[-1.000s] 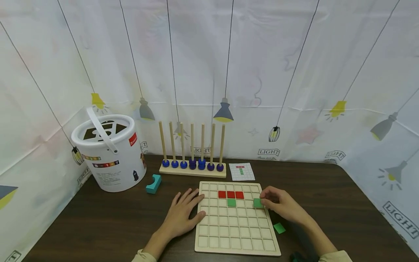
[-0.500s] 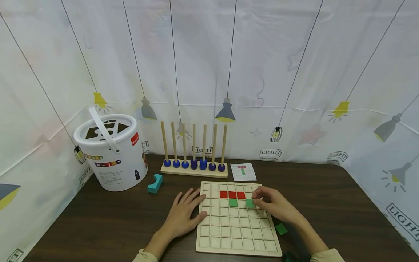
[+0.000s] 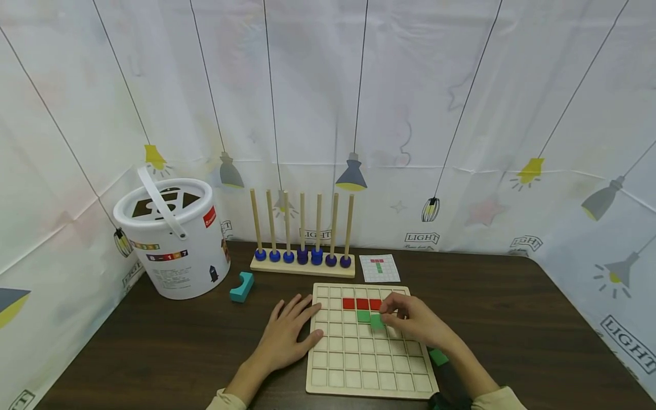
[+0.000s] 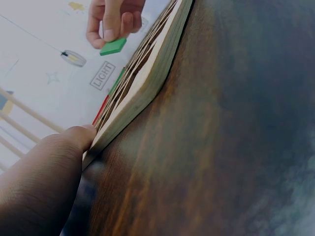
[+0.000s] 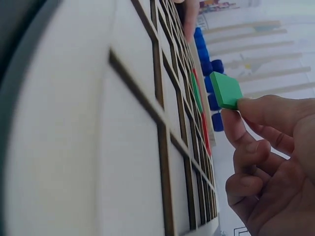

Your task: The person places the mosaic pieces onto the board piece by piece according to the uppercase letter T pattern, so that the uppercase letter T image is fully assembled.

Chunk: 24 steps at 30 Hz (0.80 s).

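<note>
My right hand (image 3: 412, 320) pinches a green square tile (image 5: 227, 91) between thumb and fingertip, held above the wooden grid board (image 3: 343, 361). In the head view the tile overlaps the cells just below and right of a green tile (image 3: 363, 316) lying in the board. Three red tiles (image 3: 361, 304) lie in a row directly above that one. My left hand (image 3: 284, 336) is spread at the board's left edge, its fingertips and thumb on the rim. Beside the board's right edge another green tile (image 3: 438, 357) lies on the table, partly covered by my right forearm.
Behind the board lies a white pattern card (image 3: 379, 268) with a red and green T. A peg rack (image 3: 302, 265) with blue beads stands at the back. To the left are a teal arch block (image 3: 242, 287) and a white bucket (image 3: 174, 245). A dark object (image 3: 439, 401) sits at the front edge.
My right hand has moved left across the board, carrying the pinched green tile from the right columns toward the middle. My left hand has stayed at the board's left edge.
</note>
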### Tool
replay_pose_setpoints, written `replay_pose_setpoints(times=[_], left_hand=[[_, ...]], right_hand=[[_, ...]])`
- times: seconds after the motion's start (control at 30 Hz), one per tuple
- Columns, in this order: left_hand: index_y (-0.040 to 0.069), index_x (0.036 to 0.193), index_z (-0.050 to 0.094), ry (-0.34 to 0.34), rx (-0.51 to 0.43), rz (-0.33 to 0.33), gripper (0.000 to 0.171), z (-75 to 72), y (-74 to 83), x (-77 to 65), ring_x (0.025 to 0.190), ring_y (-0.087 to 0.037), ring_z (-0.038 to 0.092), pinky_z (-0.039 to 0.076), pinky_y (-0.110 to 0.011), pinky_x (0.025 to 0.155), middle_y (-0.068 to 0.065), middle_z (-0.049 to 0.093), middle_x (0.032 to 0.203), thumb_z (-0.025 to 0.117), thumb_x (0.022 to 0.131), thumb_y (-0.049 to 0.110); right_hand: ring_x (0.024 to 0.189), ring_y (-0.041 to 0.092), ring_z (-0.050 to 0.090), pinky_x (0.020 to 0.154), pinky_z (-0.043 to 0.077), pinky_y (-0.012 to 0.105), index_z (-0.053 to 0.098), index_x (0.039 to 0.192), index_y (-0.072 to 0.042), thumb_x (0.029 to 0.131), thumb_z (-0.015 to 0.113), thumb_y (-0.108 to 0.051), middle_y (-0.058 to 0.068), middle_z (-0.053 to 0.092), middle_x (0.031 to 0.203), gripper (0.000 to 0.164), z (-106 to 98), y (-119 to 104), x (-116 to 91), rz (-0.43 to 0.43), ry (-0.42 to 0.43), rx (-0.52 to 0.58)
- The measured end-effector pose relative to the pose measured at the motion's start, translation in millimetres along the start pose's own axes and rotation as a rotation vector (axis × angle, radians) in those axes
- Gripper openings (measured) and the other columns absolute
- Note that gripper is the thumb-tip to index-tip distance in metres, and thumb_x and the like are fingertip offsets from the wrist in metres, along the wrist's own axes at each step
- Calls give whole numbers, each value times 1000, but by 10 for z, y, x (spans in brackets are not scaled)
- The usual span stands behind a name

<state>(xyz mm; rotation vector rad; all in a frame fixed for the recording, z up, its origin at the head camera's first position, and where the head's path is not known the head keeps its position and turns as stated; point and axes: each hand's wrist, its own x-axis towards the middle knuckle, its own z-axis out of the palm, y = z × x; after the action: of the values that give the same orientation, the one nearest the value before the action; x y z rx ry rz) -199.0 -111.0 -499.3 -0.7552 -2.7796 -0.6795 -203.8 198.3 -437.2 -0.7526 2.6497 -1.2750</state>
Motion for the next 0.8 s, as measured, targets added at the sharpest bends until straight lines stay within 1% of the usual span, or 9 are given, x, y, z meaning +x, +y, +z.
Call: replay_pose_setpoints(times=[0.17, 0.3, 0.4, 0.63, 0.8], left_hand=[[28, 142, 44, 5, 10, 8, 56, 8, -8, 0, 142, -31, 29, 17, -62, 112, -3, 37, 151, 44, 94, 56], [27, 142, 44, 10, 7, 13, 56, 10, -10, 4, 142, -31, 29, 17, -62, 112, -3, 38, 151, 45, 93, 56], [27, 142, 44, 11, 4, 17, 56, 15, -7, 9, 142, -31, 29, 17, -62, 112, -3, 38, 151, 45, 93, 56], [27, 142, 45, 19, 7, 21, 56, 18, -7, -2, 141, -32, 30, 18, -62, 111, -4, 39, 150, 46, 94, 55], [26, 142, 45, 21, 0, 17, 56, 0, 6, -3, 142, -31, 30, 17, -62, 112, -4, 39, 150, 46, 93, 54]], right_hand=[[68, 9, 51, 58, 44, 21, 62, 98, -9, 92, 62, -20, 2, 63, 92, 13, 48, -19, 17, -8, -11, -6], [68, 8, 53, 58, 45, 21, 62, 97, -8, 92, 61, -19, 3, 64, 91, 12, 86, -39, 16, -43, -7, -23], [68, 7, 53, 57, 45, 21, 62, 95, -8, 92, 61, -17, 3, 64, 89, 10, 122, -32, 15, -48, -14, -30], [61, 3, 50, 55, 44, 19, 62, 92, -9, 90, 63, -16, 1, 63, 85, 8, 206, -38, 26, 5, -13, -76], [61, 3, 50, 55, 44, 19, 62, 92, -8, 91, 63, -15, 2, 63, 83, 7, 218, -79, 29, 18, -16, -92]])
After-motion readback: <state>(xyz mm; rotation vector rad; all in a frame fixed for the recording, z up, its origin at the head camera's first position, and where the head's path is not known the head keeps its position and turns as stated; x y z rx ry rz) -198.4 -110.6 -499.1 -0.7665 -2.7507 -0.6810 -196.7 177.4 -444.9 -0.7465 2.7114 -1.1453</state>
